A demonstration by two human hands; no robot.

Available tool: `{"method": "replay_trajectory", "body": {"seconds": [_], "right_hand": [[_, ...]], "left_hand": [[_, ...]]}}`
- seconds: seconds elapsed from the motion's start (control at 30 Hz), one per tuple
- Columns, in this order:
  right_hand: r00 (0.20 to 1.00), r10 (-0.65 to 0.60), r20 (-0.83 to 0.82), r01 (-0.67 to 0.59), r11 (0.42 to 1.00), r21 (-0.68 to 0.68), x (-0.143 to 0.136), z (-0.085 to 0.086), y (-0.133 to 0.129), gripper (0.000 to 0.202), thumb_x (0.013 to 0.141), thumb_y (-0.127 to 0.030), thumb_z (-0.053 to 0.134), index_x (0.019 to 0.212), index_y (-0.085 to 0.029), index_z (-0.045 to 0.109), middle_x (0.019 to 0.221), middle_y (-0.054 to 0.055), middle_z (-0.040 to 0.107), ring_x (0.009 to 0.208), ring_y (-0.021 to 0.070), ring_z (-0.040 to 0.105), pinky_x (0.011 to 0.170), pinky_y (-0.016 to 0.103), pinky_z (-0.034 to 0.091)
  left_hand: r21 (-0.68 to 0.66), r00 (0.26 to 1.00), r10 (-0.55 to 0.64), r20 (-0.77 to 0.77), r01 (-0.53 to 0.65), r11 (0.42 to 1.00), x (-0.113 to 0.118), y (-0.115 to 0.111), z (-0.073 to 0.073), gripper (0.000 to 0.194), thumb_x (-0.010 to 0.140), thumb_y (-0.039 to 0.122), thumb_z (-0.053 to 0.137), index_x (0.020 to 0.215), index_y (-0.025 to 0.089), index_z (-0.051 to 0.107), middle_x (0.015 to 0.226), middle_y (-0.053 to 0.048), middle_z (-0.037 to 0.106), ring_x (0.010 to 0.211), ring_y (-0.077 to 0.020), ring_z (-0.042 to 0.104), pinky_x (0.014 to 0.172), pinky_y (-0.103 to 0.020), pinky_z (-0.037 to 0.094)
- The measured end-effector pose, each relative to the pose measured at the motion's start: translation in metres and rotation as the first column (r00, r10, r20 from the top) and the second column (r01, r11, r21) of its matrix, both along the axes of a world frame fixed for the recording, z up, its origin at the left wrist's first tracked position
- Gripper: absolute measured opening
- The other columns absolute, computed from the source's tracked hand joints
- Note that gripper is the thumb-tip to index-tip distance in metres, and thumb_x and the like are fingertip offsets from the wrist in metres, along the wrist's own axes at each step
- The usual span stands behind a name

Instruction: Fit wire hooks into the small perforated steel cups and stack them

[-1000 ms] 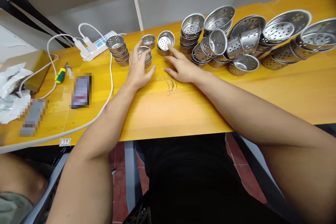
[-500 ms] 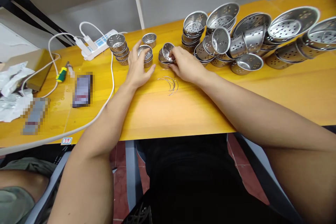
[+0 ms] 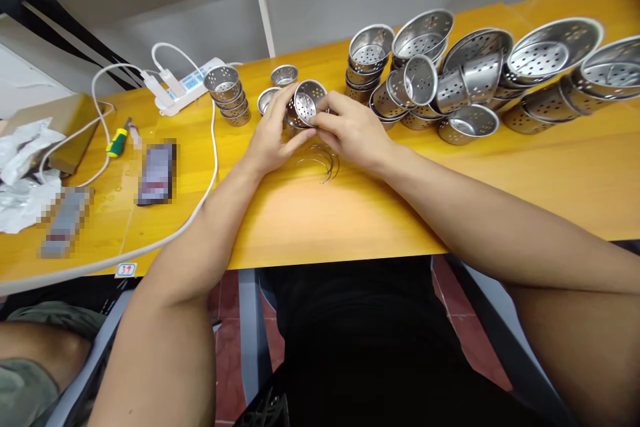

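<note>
A perforated metal cup (image 3: 306,103), tilted with its mouth toward me, is between my two hands above the table. My left hand (image 3: 273,133) wraps round its left and lower side. My right hand (image 3: 350,128) pinches at its right rim; whether a wire is also between those fingers is too small to tell. Several thin curved wires (image 3: 327,163) lie on the table just below my hands. Behind my left hand stands another metal cup (image 3: 267,100), partly hidden, and a small cup (image 3: 285,75) is farther back.
Stacked perforated cups (image 3: 225,90) stand at the left, beside a white power strip (image 3: 193,83). Many more stacks (image 3: 370,57) line the right back. A screwdriver (image 3: 118,142), a phone (image 3: 157,173), a white cable (image 3: 200,200) and plastic bags (image 3: 30,173) lie left. A person's leg shows lower left.
My left hand has moved right from the cup stack and taken hold of the tilted cup. That cup is now raised between both hands, its mouth turned more toward me.
</note>
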State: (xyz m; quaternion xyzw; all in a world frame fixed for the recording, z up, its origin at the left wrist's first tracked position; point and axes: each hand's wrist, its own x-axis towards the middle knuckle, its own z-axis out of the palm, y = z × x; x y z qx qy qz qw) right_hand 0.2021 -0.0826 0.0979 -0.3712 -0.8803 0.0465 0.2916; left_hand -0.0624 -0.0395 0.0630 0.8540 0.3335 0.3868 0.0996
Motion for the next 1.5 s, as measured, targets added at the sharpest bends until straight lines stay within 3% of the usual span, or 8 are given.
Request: {"method": "replay_trajectory", "body": {"seconds": [0.33, 0.5, 0.6, 0.83, 1.0, 1.27, 1.4, 1.5], "right_hand": [[0.997, 0.071, -0.005, -0.071, 0.996, 0.052, 0.004, -0.017, 0.009, 0.019, 0.113, -0.035, 0.061, 0.125, -0.026, 0.072, 0.145, 0.013, 0.071, 0.116, 0.0330, 0.074, 0.098, 0.051, 0.067], [0.998, -0.014, 0.054, 0.016, 0.999, -0.045, 0.003, -0.004, -0.001, 0.035, 0.113, -0.040, 0.059, 0.145, -0.028, 0.070, 0.173, 0.016, 0.059, 0.120, 0.0368, 0.075, 0.098, 0.055, 0.068], [0.998, -0.019, 0.054, 0.025, 0.994, -0.109, 0.005, 0.008, -0.007, 0.044, 0.113, -0.040, 0.057, 0.156, -0.031, 0.067, 0.182, 0.014, 0.052, 0.126, 0.0397, 0.076, 0.104, 0.060, 0.067], [0.989, 0.146, -0.003, -0.145, 0.980, -0.139, 0.018, 0.026, -0.010, 0.040, 0.115, -0.047, 0.055, 0.146, -0.031, 0.074, 0.191, 0.009, 0.042, 0.149, 0.0392, 0.067, 0.131, 0.067, 0.054], [0.981, 0.192, -0.037, -0.195, 0.956, -0.218, 0.024, 0.026, -0.007, 0.038, 0.114, -0.048, 0.060, 0.147, -0.036, 0.077, 0.186, 0.006, 0.053, 0.171, 0.0440, 0.050, 0.138, 0.077, 0.044], [0.970, 0.217, -0.110, -0.233, 0.957, -0.172, 0.030, 0.021, -0.002, 0.037, 0.115, -0.057, 0.059, 0.129, -0.032, 0.081, 0.175, 0.011, 0.064, 0.165, 0.0398, 0.059, 0.138, 0.069, 0.049], [0.970, 0.185, -0.157, -0.215, 0.955, -0.204, 0.029, 0.023, -0.004, 0.051, 0.114, -0.074, 0.058, 0.133, -0.033, 0.083, 0.171, 0.012, 0.067, 0.158, 0.0459, 0.064, 0.134, 0.077, 0.050], [0.976, 0.068, -0.207, -0.104, 0.980, -0.171, 0.027, 0.021, -0.006, 0.059, 0.111, -0.082, 0.061, 0.144, -0.037, 0.081, 0.170, 0.014, 0.065, 0.158, 0.0490, 0.062, 0.132, 0.078, 0.051]], "left_hand": [[0.031, 0.997, -0.052, 0.062, 0.050, 0.998, -0.004, 0.008, -0.010, 0.101, 0.093, 0.097, 0.074, 0.170, 0.036, 0.048, 0.171, -0.015, 0.062, 0.170, -0.0428, 0.059, 0.145, -0.065, 0.050], [-0.078, 0.996, 0.074, -0.052, -0.078, 0.994, 0.001, -0.009, 0.010, 0.101, 0.098, 0.103, 0.054, 0.174, 0.038, 0.043, 0.177, -0.012, 0.062, 0.175, -0.0401, 0.056, 0.149, -0.062, 0.046], [-0.088, 0.993, 0.098, -0.067, -0.104, 0.991, 0.001, -0.017, 0.021, 0.104, 0.094, 0.107, 0.053, 0.172, 0.038, 0.050, 0.175, -0.012, 0.064, 0.176, -0.0414, 0.055, 0.151, -0.062, 0.044], [-0.120, 0.995, 0.058, -0.084, -0.068, 0.990, 0.002, -0.027, 0.029, 0.104, 0.095, 0.107, 0.049, 0.175, 0.041, 0.050, 0.166, -0.011, 0.068, 0.168, -0.0413, 0.062, 0.147, -0.064, 0.048], [-0.105, 0.994, -0.019, -0.110, 0.008, 0.994, 0.003, -0.031, 0.035, 0.102, 0.097, 0.104, 0.052, 0.176, 0.039, 0.051, 0.172, -0.010, 0.067, 0.171, -0.0403, 0.060, 0.148, -0.063, 0.048], [-0.162, 0.996, -0.021, -0.092, 0.006, 0.987, 0.005, -0.035, 0.045, 0.106, 0.089, 0.110, 0.058, 0.167, 0.039, 0.061, 0.171, -0.007, 0.072, 0.170, -0.0416, 0.063, 0.147, -0.066, 0.049], [-0.176, 0.998, -0.014, -0.068, 0.002, 0.984, 0.004, -0.034, 0.047, 0.107, 0.087, 0.112, 0.059, 0.166, 0.041, 0.063, 0.164, -0.006, 0.075, 0.165, -0.0414, 0.067, 0.144, -0.066, 0.053], [-0.157, 0.999, 0.020, -0.036, -0.026, 0.987, 0.000, -0.030, 0.041, 0.106, 0.089, 0.111, 0.055, 0.169, 0.041, 0.057, 0.167, -0.007, 0.070, 0.166, -0.0420, 0.065, 0.140, -0.064, 0.057]]}}
